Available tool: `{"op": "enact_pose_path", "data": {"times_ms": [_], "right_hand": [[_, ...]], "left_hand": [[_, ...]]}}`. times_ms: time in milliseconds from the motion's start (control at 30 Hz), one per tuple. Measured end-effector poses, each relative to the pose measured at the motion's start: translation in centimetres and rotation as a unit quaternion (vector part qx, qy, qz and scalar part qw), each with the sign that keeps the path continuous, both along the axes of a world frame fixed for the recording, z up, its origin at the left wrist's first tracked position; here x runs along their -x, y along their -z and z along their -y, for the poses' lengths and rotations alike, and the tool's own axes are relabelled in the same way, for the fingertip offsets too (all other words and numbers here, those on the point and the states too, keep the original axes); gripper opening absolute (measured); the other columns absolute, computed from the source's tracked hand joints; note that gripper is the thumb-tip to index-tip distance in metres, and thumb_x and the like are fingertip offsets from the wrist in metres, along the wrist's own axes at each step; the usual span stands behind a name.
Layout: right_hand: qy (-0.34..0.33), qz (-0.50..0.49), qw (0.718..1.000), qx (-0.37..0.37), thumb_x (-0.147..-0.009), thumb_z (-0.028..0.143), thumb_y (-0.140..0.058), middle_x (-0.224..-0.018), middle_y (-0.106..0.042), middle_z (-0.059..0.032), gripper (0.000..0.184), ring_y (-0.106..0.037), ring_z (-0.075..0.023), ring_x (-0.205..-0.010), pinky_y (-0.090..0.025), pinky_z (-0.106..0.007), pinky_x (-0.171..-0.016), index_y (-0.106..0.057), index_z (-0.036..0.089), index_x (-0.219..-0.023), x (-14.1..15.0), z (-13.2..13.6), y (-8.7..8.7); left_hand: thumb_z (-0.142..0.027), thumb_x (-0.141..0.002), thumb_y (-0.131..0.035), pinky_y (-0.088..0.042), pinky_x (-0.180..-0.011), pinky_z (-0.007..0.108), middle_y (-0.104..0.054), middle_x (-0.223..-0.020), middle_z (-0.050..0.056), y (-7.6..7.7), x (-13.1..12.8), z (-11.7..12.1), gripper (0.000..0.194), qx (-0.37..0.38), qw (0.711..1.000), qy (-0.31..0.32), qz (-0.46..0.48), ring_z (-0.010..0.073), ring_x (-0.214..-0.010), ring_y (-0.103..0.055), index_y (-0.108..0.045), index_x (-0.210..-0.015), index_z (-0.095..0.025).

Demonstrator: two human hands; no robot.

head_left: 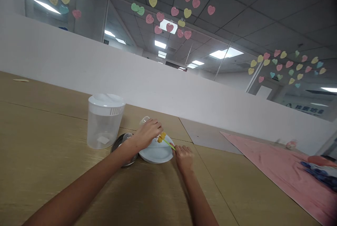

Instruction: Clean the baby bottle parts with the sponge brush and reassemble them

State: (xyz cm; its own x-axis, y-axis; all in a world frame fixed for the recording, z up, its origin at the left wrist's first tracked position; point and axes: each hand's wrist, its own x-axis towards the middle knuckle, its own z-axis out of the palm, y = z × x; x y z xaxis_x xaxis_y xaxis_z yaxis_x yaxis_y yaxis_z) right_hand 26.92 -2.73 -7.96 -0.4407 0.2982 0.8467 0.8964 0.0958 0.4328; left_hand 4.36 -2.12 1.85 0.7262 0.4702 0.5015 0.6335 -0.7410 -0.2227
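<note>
Pinching the slim yellow-green stick (169,144), the right hand (184,155) has its fingers closed around one end, with a lumpy orange-yellow piece (161,137) at the other, over the smooth, round white plate (155,156)! Right beside that piece curls the left hand (150,131), its grip impossible to tell from here. Clear plastic (144,120) peeks out behind the knuckles, shape mostly hidden. And the left forearm (105,173) cuts across a dark, round dish (117,141), near a translucent, white-lidded tub (101,127).
</note>
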Motion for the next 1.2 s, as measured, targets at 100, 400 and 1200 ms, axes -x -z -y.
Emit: {"op": "enact_pose_path", "data": {"times_ms": [100, 400, 1200], "right_hand": [[-0.009, -0.002, 1.0, 0.0, -0.096, 0.031, -0.041, -0.044, -0.049, 0.0005, 0.047, -0.04, -0.0103, -0.047, -0.02, -0.028, -0.056, -0.053, 0.017, -0.052, 0.1, 0.0, 0.0], [-0.019, -0.005, 1.0, -0.021, -0.094, 0.031, -0.045, -0.043, -0.047, 0.0015, 0.047, -0.04, -0.0108, -0.046, -0.02, -0.028, -0.056, -0.05, 0.018, -0.05, 0.3, 0.1, -0.1], [-0.062, 0.0, 0.997, -0.036, -0.095, 0.032, -0.044, -0.042, -0.047, 0.0015, 0.048, -0.039, -0.0111, -0.046, -0.019, -0.028, -0.055, -0.047, 0.018, -0.049, 1.4, 0.0, 0.0]], "left_hand": [[0.006, -0.067, -0.047, -0.035, -0.074, 0.033, -0.062, -0.095, 0.007, 0.0, 0.0, 0.0, 0.036, 0.0, 1.0, 0.005, 0.002, 0.0228, -0.09, -0.051, -0.06, -0.093, -0.016], [0.006, -0.067, -0.046, -0.033, -0.071, 0.033, -0.062, -0.093, 0.006, 0.3, -0.1, 0.0, 0.037, -0.009, 1.0, 0.009, 0.006, 0.022, -0.089, -0.051, -0.06, -0.091, -0.018], [-0.012, -0.074, -0.068, -0.039, -0.071, 0.03, -0.062, -0.093, 0.004, 0.2, -1.3, 2.0, 0.019, 0.032, 0.998, 0.024, -0.055, 0.0202, -0.089, -0.055, -0.06, -0.089, -0.018]]}}
